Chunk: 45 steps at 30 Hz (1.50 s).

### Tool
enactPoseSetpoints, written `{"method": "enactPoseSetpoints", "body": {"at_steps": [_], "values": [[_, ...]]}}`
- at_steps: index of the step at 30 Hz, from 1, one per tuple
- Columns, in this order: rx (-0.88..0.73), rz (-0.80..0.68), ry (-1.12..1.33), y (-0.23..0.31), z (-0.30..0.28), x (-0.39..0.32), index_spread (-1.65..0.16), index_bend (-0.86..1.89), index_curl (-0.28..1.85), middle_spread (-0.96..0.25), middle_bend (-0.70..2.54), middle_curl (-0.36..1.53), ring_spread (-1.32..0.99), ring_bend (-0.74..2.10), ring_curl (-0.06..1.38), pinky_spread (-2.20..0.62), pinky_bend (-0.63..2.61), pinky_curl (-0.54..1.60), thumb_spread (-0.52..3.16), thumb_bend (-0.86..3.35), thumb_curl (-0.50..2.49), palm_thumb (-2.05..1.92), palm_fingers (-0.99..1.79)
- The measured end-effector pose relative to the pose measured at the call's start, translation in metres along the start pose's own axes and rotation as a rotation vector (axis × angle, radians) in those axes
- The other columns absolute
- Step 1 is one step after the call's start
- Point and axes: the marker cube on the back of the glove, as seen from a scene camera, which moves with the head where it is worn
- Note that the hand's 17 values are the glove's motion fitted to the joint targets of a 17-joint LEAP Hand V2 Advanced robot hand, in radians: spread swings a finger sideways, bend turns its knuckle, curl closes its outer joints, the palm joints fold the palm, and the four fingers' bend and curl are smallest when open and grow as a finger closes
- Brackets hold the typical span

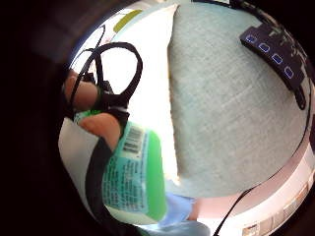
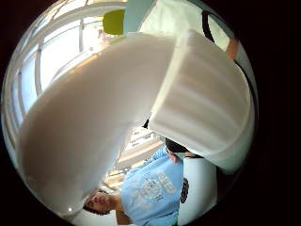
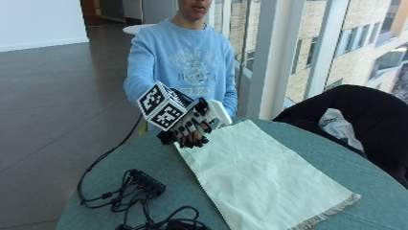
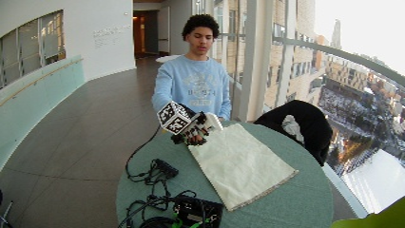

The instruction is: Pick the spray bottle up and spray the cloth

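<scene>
The right hand holds the spray bottle above the counter, at the near corner of the cloth on the person's side, its fingers curled round the bottle body. Pick-up therefore appears complete; spraying remains, and no mist or wet patch can be made out on the cloth. The little finger side palm view shows the green labelled bottle body against the palm, with the cloth spread flat below. The thumb side palm view is filled by the white spray head. The bottle's long axis appears roughly upright and slightly tilted. The nozzle seems aimed across the cloth, away from the person, though its exact direction cannot be confirmed.
</scene>
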Motion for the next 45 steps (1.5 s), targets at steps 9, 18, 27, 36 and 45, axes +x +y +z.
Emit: {"method": "enactPoseSetpoints", "body": {"at_steps": [9, 18, 27, 36, 45], "values": [[0.009, -0.144, -0.149, -0.010, 0.016, -0.047, -0.23, 0.15, 0.43, -0.10, 0.20, 0.47, -0.04, 0.48, 0.40, 0.13, 0.22, 0.37, 0.70, -0.03, 0.68, 0.94, 1.12], [-0.025, -0.442, -0.357, -0.026, 0.090, -0.136, -0.23, 0.16, 0.44, -0.10, 0.18, 0.46, -0.04, 0.45, 0.39, 0.13, 0.19, 0.37, 0.72, -0.02, 0.67, 0.96, 1.08], [-0.078, -0.604, -0.532, -0.039, 0.197, -0.216, -0.24, 0.17, 0.45, -0.11, 0.18, 0.45, -0.05, 0.40, 0.38, 0.11, 0.18, 0.35, 0.77, -0.02, 0.66, 0.95, 1.03], [-0.062, -0.616, -0.538, -0.049, 0.266, -0.236, -0.25, 0.17, 0.46, -0.12, 0.17, 0.43, -0.07, 0.37, 0.37, 0.10, 0.17, 0.34, 0.84, -0.02, 0.64, 0.95, 1.00], [-0.035, -0.601, -0.511, -0.055, 0.281, -0.230, -0.25, 0.18, 0.47, -0.12, 0.18, 0.42, -0.08, 0.34, 0.37, 0.10, 0.16, 0.32, 0.91, -0.02, 0.61, 0.93, 1.01]]}}
